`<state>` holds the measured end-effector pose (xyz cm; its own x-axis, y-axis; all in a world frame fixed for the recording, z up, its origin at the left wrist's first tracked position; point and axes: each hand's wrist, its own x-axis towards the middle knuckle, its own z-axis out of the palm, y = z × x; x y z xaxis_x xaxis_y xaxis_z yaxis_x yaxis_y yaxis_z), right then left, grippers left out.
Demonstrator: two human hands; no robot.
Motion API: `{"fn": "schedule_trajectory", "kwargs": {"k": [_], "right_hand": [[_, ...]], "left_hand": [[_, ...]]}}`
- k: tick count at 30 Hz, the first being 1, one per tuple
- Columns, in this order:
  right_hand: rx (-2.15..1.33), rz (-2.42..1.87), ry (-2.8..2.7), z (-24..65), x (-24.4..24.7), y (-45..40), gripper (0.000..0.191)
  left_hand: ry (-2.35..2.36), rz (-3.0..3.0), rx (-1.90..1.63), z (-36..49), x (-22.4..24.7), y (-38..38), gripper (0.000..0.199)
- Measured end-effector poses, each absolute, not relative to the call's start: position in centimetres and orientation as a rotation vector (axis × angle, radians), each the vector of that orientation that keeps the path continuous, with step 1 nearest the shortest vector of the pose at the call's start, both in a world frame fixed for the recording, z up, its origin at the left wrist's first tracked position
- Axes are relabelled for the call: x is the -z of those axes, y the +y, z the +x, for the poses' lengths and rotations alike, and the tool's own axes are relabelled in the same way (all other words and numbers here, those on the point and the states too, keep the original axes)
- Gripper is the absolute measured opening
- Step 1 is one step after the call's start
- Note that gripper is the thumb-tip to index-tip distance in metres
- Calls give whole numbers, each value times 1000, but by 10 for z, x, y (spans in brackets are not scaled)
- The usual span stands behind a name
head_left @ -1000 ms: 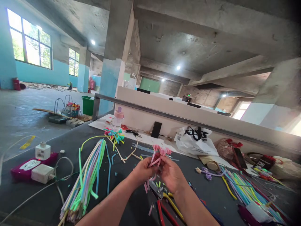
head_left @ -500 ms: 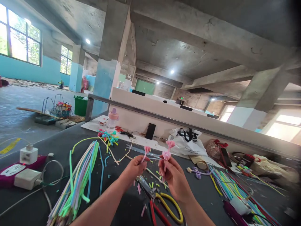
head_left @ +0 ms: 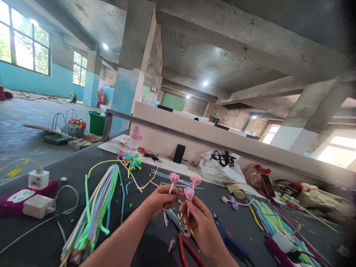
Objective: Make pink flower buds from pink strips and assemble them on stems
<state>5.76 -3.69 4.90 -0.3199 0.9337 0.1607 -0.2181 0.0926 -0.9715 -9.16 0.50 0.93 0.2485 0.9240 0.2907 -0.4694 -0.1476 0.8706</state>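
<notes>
My left hand (head_left: 164, 197) pinches the stem of a small pink flower (head_left: 174, 178), whose fringed head stands above the fingers. Close beside it on the right, my right hand (head_left: 198, 217) is closed on pink stems that carry two more flower heads, a light pink one (head_left: 189, 193) and a darker one (head_left: 195, 180) behind it. The hands are slightly apart above the dark table. Below them lie scissors, mostly hidden by my right hand, and red-handled pliers (head_left: 185, 248). Pink and green cut bits are scattered around.
A bundle of pastel pipe cleaners (head_left: 94, 215) lies at left, another (head_left: 278, 218) at right. A blue tool (head_left: 232, 243) rests right of my right hand. Behind are a bottle (head_left: 134, 141), a phone (head_left: 179, 153) and a white bag (head_left: 221, 167). Chargers with cables (head_left: 38, 205) lie far left.
My right hand has moved slightly down and left with its flowers, nearer to my left hand. It now covers the yellow scissor handles, and the blue tool has come into view.
</notes>
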Motion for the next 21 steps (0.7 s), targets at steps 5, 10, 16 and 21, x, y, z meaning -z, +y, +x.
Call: {"fn": "schedule_trajectory", "kwargs": {"k": [5, 10, 16, 21], "right_hand": [[-1717, -821, -1047, 47, -40, -34, 18], [-1738, -1006, -969, 43, -22, -16, 14], [-1815, -1087, -1338, 34, -28, -12, 21], [-1672, -1328, -1463, 43, -40, -9, 24]], "left_hand": [[716, 1200, -1273, -95, -5, 14, 35], [1203, 1301, -1169, -103, 5, 27, 27], [1730, 1456, -1113, -113, 5, 25, 17], [1830, 1678, -1134, -112, 3, 19, 22]]}}
